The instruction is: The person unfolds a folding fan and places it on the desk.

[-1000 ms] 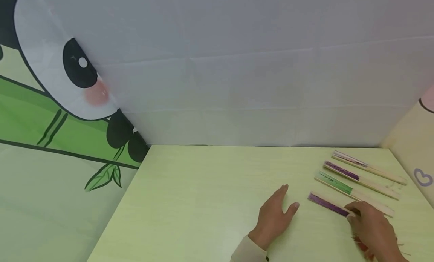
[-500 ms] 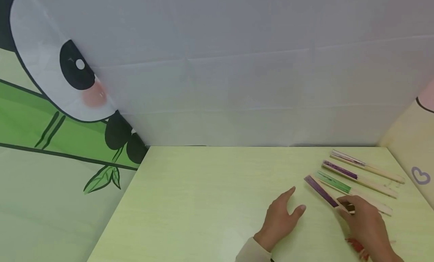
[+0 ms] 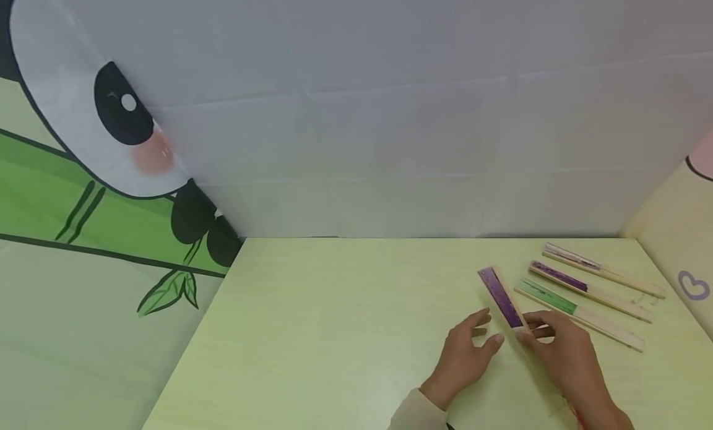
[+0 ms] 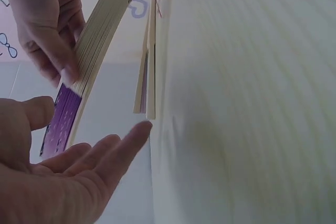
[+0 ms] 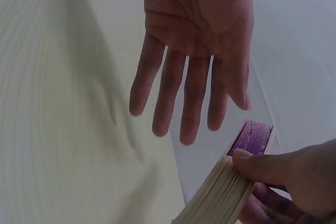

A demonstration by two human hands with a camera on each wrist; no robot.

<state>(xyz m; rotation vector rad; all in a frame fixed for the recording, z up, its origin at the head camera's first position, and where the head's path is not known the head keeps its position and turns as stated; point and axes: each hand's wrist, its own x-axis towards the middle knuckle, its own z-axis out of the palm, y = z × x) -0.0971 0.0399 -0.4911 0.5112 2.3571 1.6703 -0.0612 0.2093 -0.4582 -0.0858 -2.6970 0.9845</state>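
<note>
A folded hand fan (image 3: 499,296) with a purple leaf and pale wooden ribs is lifted off the table. My right hand (image 3: 570,352) pinches it around the middle, thumb on one side, as the right wrist view also shows. The fan's purple end points away and to the left. Close to its left side is my left hand (image 3: 465,356), fingers extended and spread, holding nothing. In the left wrist view the fan (image 4: 100,40) hangs just beyond my left hand (image 4: 68,187). Part of a red tassel shows beneath my right wrist.
Three more folded fans lie slanted on the right side of the pale table (image 3: 312,331): a green one (image 3: 548,297), a purple one (image 3: 559,276) and a whitish one (image 3: 574,257). Behind the table rises a grey-white cloth wall (image 3: 390,139); printed cloth flanks both sides.
My right hand has raised the purple fan from the table in front of the green one, carried it left and turned it more upright. My left hand has shifted slightly right.
</note>
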